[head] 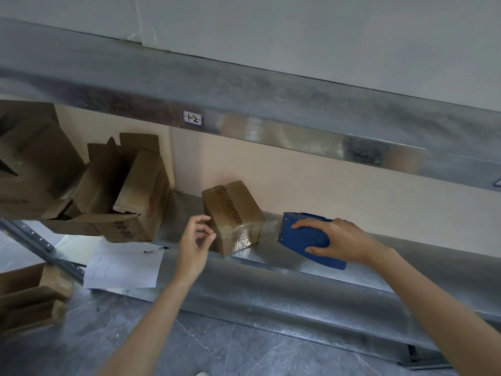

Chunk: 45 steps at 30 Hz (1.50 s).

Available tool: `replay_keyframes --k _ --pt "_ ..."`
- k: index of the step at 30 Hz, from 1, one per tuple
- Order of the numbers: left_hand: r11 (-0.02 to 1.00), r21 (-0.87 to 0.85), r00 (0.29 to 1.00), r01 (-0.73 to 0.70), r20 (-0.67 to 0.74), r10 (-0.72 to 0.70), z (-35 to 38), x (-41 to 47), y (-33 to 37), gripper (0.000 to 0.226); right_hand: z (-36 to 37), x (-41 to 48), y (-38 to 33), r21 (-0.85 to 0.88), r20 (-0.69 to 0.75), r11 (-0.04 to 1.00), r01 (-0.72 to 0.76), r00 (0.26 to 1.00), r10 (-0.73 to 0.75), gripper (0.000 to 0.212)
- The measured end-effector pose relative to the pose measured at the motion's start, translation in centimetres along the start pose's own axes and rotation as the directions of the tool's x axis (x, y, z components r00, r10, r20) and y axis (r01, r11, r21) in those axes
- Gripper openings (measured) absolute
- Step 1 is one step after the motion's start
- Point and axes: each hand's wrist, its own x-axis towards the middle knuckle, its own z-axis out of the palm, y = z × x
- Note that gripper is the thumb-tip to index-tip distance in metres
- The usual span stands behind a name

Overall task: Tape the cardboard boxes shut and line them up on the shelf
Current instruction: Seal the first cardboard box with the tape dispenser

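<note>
A small closed cardboard box (233, 215) stands on the metal shelf (298, 270), with clear tape over its top and right side. A strip of clear tape runs from the box to a blue tape dispenser (306, 236) just to its right. My right hand (339, 240) grips the dispenser from above. At the box's left edge my left hand (196, 242) hovers with loosely curled fingers and holds nothing.
Several open cardboard boxes (127, 191) stand at the left of the shelf. A sheet of paper (122, 264) with a pen (156, 250) lies in front of them. A second shelf (271, 109) hangs overhead. More cardboard (29, 297) sits at the lower left.
</note>
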Motion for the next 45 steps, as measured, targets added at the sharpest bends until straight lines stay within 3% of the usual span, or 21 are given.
replay_keyframes --k 5,15,19,21,30,39,45 --pt "0.984 0.126 0.992 -0.127 0.039 0.123 0.9 -0.1 0.1 0.041 0.2 -0.3 -0.4 -0.019 -0.008 1.000 -0.024 1.000 0.024 0.053" --pt "0.947 0.190 0.965 -0.258 -0.002 0.263 1.1 0.7 -1.8 0.047 0.4 -0.5 -1.4 -0.043 -0.017 0.997 -0.066 0.998 0.066 0.053" --pt "0.890 0.333 0.932 -0.311 -0.080 0.355 1.7 1.2 -2.1 0.033 0.2 -0.5 -1.8 -0.051 -0.017 0.996 -0.079 0.997 0.078 0.053" --pt "0.878 0.317 0.912 -0.358 -0.084 0.402 2.0 1.8 -2.3 0.024 0.2 -0.5 -2.0 -0.059 -0.013 0.995 -0.086 0.996 0.085 0.053" --pt "0.916 0.186 0.914 -0.356 -0.135 0.383 2.9 2.2 -2.5 0.022 0.5 -0.9 -2.4 -0.065 -0.009 0.993 -0.100 0.995 0.099 0.053" --pt "0.857 0.332 0.919 -0.394 0.118 0.377 0.8 2.4 -2.8 0.042 0.3 -0.9 -3.0 -0.039 -0.005 0.993 -0.113 0.994 0.113 0.053" --pt "0.861 0.321 0.906 -0.394 -0.022 0.423 0.9 3.4 -2.1 0.020 0.4 -0.8 -3.0 -0.045 0.001 0.992 -0.114 0.993 0.114 0.053"
